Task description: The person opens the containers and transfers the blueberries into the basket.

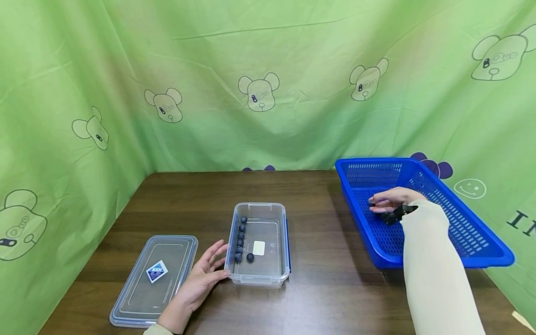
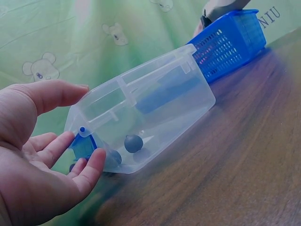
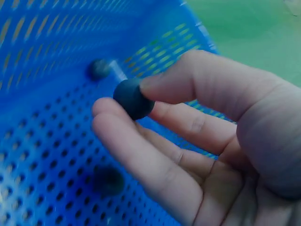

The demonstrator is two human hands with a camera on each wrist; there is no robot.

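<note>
In the head view my right hand (image 1: 391,200) is inside the blue plastic basket (image 1: 356,218). The right wrist view shows its thumb and fingers pinching a small, dark, blueberry-like ball (image 3: 133,99). Two more such balls, a blurred one (image 3: 109,181) and one by the wall (image 3: 99,69), lie on the basket's perforated floor. My left hand (image 1: 204,270) is at the near left corner of a clear plastic container (image 1: 261,280), its thumb touching the corner and its fingers loosely along the left side. Several dark balls line the container's left wall, with one ball (image 1: 250,257) beside the row.
A clear lid (image 1: 138,293) with a blue-and-white label lies on the wooden table (image 1: 318,288), left of the container. The basket stands at the table's right side. A green patterned curtain (image 1: 209,135) hangs behind and along both sides.
</note>
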